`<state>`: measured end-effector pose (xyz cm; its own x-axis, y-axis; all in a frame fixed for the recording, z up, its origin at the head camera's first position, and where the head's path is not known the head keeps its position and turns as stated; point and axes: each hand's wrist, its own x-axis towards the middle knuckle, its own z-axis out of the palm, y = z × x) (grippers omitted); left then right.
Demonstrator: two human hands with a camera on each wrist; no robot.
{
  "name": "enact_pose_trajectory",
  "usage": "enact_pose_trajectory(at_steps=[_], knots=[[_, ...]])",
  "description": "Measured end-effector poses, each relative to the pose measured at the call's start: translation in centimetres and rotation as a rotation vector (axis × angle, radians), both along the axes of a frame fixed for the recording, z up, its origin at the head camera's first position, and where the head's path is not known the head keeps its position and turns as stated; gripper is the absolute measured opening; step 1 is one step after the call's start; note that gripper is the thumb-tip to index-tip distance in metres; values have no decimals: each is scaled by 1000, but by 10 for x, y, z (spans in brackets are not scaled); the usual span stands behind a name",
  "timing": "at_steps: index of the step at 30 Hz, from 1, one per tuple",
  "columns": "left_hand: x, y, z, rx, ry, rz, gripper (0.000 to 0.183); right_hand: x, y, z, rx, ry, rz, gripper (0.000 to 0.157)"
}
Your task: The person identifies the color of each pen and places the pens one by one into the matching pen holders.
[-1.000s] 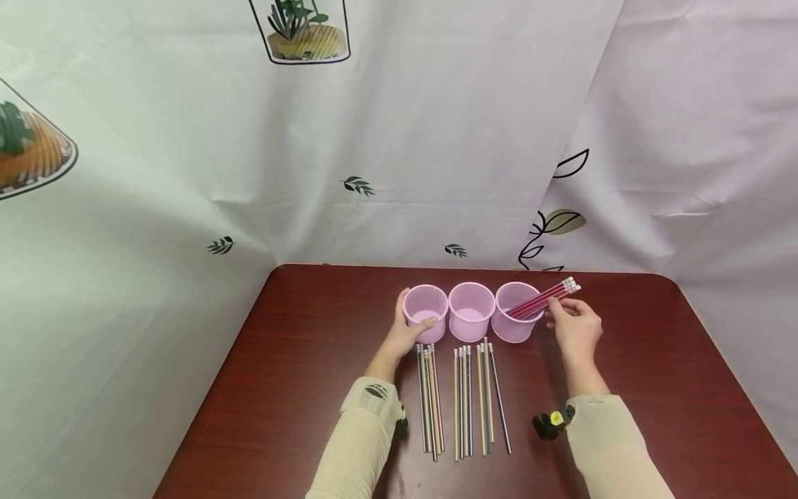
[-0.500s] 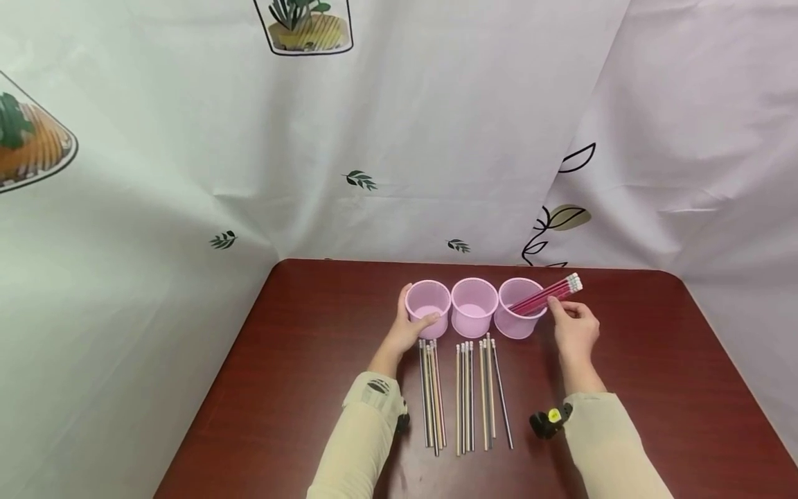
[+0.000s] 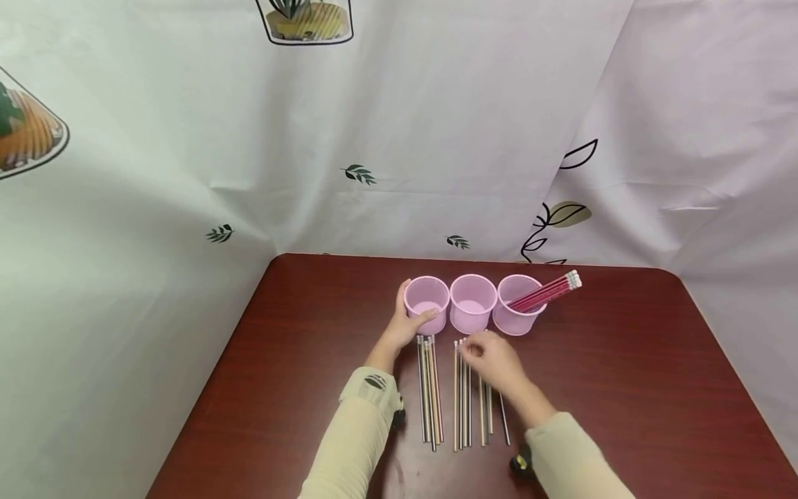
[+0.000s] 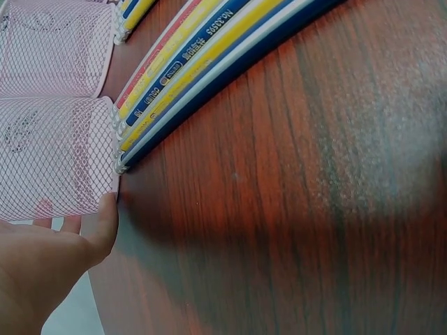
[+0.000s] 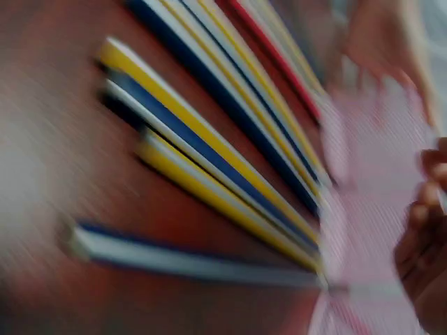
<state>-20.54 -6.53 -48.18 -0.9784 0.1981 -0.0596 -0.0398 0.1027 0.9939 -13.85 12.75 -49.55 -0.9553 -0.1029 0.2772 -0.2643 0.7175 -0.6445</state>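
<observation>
And here's the left hand (image 3: 404,326) just below centre of the head view, gripping the left cup (image 3: 430,320), thumb across the front and fingers round the far side; the lower left of the left wrist view shows that hold on the pink mesh. The middle cup (image 3: 472,320) and right cup (image 3: 512,322) complete the row to the right, rims close together. Look at the red pencils (image 3: 547,292): they're inside the right cup, slanting against its rim, white ends up and to the right. Over to the right hand (image 3: 495,360), lower centre right, poised above the pencils with its fingers loosely curved, a gap showing between thumb and forefinger, nothing visible in its hold; it's blurred at the right edge of its own wrist view. Below the cups on the dark red table (image 3: 274,409), the left bunch (image 3: 430,395) lies beside the middle bunch (image 3: 463,402) and the right bunch (image 3: 486,416), that last one partly covered by the hand. One slanting pencil (image 3: 504,421) sits just right of them, and the left wrist view picks out red, yellow and dark blue barrels.
</observation>
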Motion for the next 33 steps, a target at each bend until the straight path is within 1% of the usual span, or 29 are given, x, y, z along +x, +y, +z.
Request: enact_pose_trajectory(at_steps=[2, 4, 7, 9, 11, 13, 16, 19, 21, 22, 28, 30, 33], knots=[[0, -1, 1, 3, 10, 1, 90, 1, -16, -9, 191, -19, 72, 11], [-1, -3, 0, 9, 19, 1, 90, 1, -30, -18, 320, -1, 82, 15], [-6, -5, -12, 4, 19, 13, 93, 1, -44, -30, 425, 49, 61, 21], [-9, -6, -22, -8, 15, 25, 94, 1, -50, -34, 471, 47, 38, 26], [-12, -5, -32, -20, 12, 38, 95, 1, -52, -37, 494, 40, 32, 28], [-11, -4, -34, -33, 8, 46, 95, 2, -53, -39, 512, 31, 22, 27], [-10, -2, -35, -33, 7, 47, 95, 2, -53, -41, 537, 4, 9, 28], [-10, 0, -34, -23, 1, 50, 95, 3, -54, -41, 569, -23, -4, 34], [-10, 0, -34, -16, 5, 46, 95, 3, -55, -41, 580, -28, -15, 38], [-10, 1, -33, -13, 8, 45, 95, 3, -55, -41, 585, -25, -21, 38], [-10, 0, -33, -9, 14, 36, 97, 3, -59, -40, 561, -46, -79, 33], [-10, -1, -34, -11, 7, 35, 97, 3, -60, -38, 542, -54, -103, 32], [-9, -1, -32, -19, 3, 41, 96, 1, -59, -30, 502, -35, -122, 31]])
